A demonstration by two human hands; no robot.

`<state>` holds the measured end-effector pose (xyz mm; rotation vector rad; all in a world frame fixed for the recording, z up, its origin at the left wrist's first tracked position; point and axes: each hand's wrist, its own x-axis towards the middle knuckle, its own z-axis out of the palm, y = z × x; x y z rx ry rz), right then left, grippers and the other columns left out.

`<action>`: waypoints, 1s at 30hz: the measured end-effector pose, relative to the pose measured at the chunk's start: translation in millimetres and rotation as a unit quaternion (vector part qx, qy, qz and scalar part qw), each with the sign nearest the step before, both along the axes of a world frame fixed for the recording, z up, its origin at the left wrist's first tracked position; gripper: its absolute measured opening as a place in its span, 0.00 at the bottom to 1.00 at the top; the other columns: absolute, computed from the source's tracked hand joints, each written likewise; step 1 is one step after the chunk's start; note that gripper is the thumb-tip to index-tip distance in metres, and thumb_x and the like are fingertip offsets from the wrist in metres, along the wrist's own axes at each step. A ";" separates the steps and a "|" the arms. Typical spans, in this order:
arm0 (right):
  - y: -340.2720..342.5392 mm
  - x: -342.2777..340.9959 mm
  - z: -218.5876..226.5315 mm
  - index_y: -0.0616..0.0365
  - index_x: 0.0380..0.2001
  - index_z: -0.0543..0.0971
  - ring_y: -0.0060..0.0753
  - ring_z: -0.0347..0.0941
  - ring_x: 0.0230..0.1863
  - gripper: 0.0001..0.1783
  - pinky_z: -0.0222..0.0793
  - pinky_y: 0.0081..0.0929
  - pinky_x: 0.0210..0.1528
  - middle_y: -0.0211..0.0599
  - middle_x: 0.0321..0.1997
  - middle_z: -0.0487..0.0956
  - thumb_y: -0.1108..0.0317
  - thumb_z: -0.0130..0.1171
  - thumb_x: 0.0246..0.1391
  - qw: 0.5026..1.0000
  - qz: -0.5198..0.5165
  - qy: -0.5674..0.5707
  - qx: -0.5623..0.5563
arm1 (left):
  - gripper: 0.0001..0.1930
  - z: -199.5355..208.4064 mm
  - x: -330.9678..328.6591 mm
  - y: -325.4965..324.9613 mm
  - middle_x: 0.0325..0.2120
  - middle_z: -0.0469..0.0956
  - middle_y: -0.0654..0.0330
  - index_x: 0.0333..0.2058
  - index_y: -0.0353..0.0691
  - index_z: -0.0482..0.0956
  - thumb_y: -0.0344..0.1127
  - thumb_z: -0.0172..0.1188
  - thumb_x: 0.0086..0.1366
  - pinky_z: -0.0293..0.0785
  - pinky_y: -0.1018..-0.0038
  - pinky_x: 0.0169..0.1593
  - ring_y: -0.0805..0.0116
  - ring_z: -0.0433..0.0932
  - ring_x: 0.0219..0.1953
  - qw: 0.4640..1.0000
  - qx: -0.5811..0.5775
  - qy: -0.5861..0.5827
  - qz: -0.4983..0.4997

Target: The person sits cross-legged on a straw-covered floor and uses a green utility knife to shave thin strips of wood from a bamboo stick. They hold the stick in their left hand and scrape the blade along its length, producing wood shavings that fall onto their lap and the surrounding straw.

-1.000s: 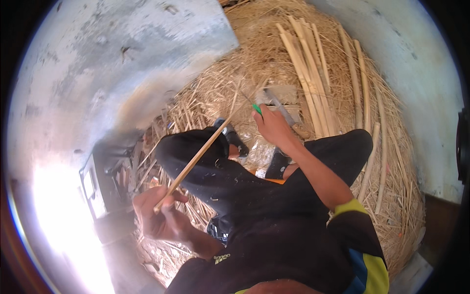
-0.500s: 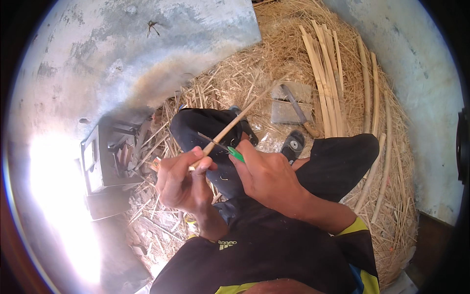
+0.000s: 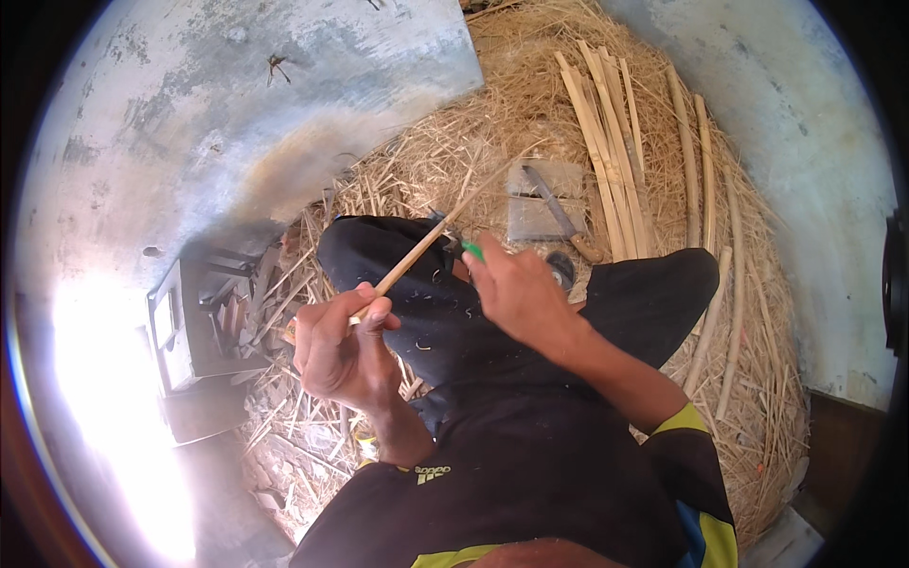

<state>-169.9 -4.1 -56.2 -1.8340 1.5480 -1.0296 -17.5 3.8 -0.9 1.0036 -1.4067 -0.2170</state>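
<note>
Slantwise, held a slender stick (image 3: 417,254) by its near end in the pinched fingers (image 3: 339,310) of the left hand (image 3: 343,352), pointing far and right above the left leg (image 3: 365,251). Clenched a green-handled tool (image 3: 472,251) in the right hand (image 3: 525,298), just right of the stick; could not tell if touching. Had, farther off, a wooden-handled blade (image 3: 551,202) lying across a grey block (image 3: 526,222); farther right, split strips (image 3: 620,204) and poles (image 3: 685,151) on straw (image 3: 540,85).

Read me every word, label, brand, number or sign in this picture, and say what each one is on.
Shirt: a small lime logo with lettering on the chest; brand wording, so I won't read it out.
Stick, green handle, long knife: no lettering I can make out.
Any other marking is too small or blurred to read.
</note>
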 end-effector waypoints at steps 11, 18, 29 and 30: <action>-19.0 -23.5 -17.7 0.65 0.32 0.68 0.58 0.71 0.17 0.12 0.65 0.47 0.19 0.54 0.13 0.72 0.65 0.49 0.61 0.999 -0.009 0.037 0.031 | 0.10 -1.9 -6.0 -4.3 0.22 0.74 0.55 0.29 0.29 0.80 0.31 0.69 0.53 0.66 0.84 0.19 0.74 0.72 0.15 0.999 -0.036 -0.024 -0.009; -41.0 -23.8 -40.3 0.64 0.33 0.69 0.59 0.71 0.17 0.14 0.65 0.46 0.18 0.54 0.13 0.71 0.62 0.48 0.61 0.993 -0.055 0.103 -0.026 | 0.08 -1.2 -5.6 -7.6 0.21 0.73 0.56 0.29 0.28 0.80 0.28 0.67 0.54 0.64 0.84 0.17 0.74 0.71 0.14 0.999 0.004 0.025 0.029; -49.8 -15.8 -60.7 0.64 0.35 0.69 0.57 0.71 0.15 0.11 0.66 0.47 0.18 0.53 0.12 0.71 0.65 0.48 0.61 0.998 -0.016 0.063 -0.021 | 0.11 -7.0 7.9 -15.7 0.20 0.73 0.57 0.31 0.29 0.80 0.33 0.66 0.57 0.64 0.83 0.18 0.76 0.70 0.13 0.998 -0.006 -0.005 0.065; -48.5 -11.2 -46.8 0.64 0.35 0.69 0.57 0.71 0.15 0.11 0.67 0.47 0.19 0.53 0.12 0.71 0.65 0.47 0.62 0.998 -0.003 0.065 -0.017 | 0.11 -7.9 10.1 -14.0 0.20 0.73 0.57 0.31 0.30 0.81 0.34 0.66 0.58 0.64 0.82 0.19 0.77 0.70 0.13 0.997 0.000 0.004 0.075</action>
